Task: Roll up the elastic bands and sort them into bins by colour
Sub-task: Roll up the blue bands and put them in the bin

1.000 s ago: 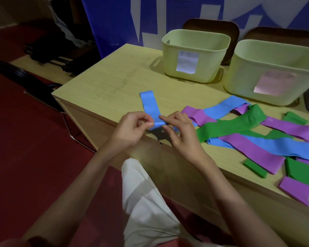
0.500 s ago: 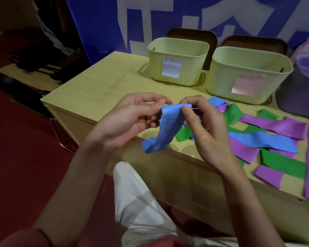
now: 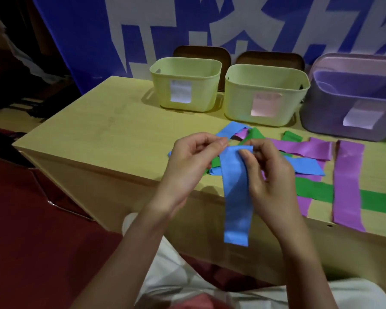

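Note:
A blue elastic band (image 3: pixel 236 197) hangs straight down in front of the table edge. My left hand (image 3: pixel 189 161) pinches its top left corner and my right hand (image 3: pixel 267 175) pinches its top right corner, thumb on the front. Behind my hands lie several loose bands on the table: purple ones (image 3: pixel 348 184), green ones (image 3: pixel 314 190) and blue ones (image 3: pixel 305 166). Three bins stand at the back: a pale green bin (image 3: pixel 187 85) on the left, a second pale green bin (image 3: pixel 265 97) in the middle and a purple bin (image 3: pixel 352 99) on the right.
The wooden table (image 3: pixel 103 134) has bare surface on its left half. Two brown chair backs (image 3: pixel 201 52) rise behind the bins, before a blue and white banner. Red floor lies to the left, and my light trousers (image 3: pixel 178 275) are below.
The blue band was lifted off the table edge and now hangs full length from both hands. The view has shifted so the purple bin shows fully.

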The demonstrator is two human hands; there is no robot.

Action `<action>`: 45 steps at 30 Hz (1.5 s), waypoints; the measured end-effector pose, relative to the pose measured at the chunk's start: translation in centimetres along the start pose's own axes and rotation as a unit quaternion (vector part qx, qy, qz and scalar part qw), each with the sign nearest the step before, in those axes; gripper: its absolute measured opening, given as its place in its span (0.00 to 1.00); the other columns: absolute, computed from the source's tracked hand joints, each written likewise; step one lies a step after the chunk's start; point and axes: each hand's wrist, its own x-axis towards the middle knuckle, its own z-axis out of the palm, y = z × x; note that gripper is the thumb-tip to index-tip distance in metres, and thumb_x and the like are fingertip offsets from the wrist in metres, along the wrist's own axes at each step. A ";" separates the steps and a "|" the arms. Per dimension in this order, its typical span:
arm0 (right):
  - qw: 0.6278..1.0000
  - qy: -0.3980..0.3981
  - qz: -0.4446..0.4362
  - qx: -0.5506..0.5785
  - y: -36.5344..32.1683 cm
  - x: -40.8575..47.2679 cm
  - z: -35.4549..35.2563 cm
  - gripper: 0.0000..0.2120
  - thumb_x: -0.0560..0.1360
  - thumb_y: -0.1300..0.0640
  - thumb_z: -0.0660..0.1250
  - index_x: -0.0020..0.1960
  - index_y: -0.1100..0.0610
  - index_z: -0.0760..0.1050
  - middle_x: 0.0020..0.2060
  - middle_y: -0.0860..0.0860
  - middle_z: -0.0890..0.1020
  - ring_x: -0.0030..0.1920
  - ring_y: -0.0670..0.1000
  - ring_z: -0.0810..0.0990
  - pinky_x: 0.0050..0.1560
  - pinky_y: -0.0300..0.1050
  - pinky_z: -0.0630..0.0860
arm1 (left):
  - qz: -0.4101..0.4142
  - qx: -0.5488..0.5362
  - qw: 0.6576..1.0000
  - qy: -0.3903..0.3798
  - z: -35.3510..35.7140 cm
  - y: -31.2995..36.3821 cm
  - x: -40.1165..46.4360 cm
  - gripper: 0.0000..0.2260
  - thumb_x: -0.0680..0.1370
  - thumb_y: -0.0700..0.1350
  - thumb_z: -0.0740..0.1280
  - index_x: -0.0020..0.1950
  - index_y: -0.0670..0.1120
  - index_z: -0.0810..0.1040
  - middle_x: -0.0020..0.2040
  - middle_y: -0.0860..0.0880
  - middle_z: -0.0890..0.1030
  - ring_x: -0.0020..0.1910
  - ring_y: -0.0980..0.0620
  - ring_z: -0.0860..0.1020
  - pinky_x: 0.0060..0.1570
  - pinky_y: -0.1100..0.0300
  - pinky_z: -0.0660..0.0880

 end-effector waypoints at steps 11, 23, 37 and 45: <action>0.995 0.075 0.038 0.053 1.5 -0.8 -2.1 0.08 0.75 0.59 0.67 0.51 0.48 0.75 0.38 0.45 0.76 0.39 0.42 0.75 0.44 0.32 0.71 | 0.086 0.037 0.993 0.073 4.0 -2.0 0.7 0.05 0.76 0.37 0.68 0.44 0.44 0.83 0.31 0.56 0.80 0.34 0.64 0.75 0.38 0.69 0.71; 0.993 0.110 0.041 0.005 3.4 -0.5 -1.8 0.01 0.79 0.51 0.56 0.49 0.45 0.65 0.38 0.41 0.73 0.35 0.42 0.72 0.34 0.38 0.68 | 0.099 0.050 0.990 0.093 7.7 -3.2 1.0 0.19 0.78 0.47 0.63 0.30 0.43 0.64 0.26 0.52 0.60 0.29 0.56 0.60 0.30 0.58 0.58; 0.991 0.114 0.043 0.052 3.9 -1.0 -2.3 0.04 0.76 0.53 0.61 0.45 0.48 0.65 0.34 0.36 0.74 0.32 0.36 0.73 0.34 0.25 0.65 | 0.162 0.149 0.975 0.016 7.6 -5.8 1.4 0.12 0.80 0.52 0.55 0.36 0.55 0.63 0.32 0.58 0.65 0.33 0.57 0.64 0.37 0.61 0.62; 0.992 0.101 0.043 0.058 3.8 -1.4 -2.8 0.10 0.76 0.61 0.65 0.53 0.49 0.70 0.29 0.53 0.71 0.28 0.40 0.68 0.31 0.28 0.63 | 0.063 0.007 0.998 0.024 8.6 -5.1 1.0 0.14 0.79 0.47 0.56 0.34 0.48 0.63 0.30 0.53 0.62 0.29 0.59 0.60 0.31 0.67 0.62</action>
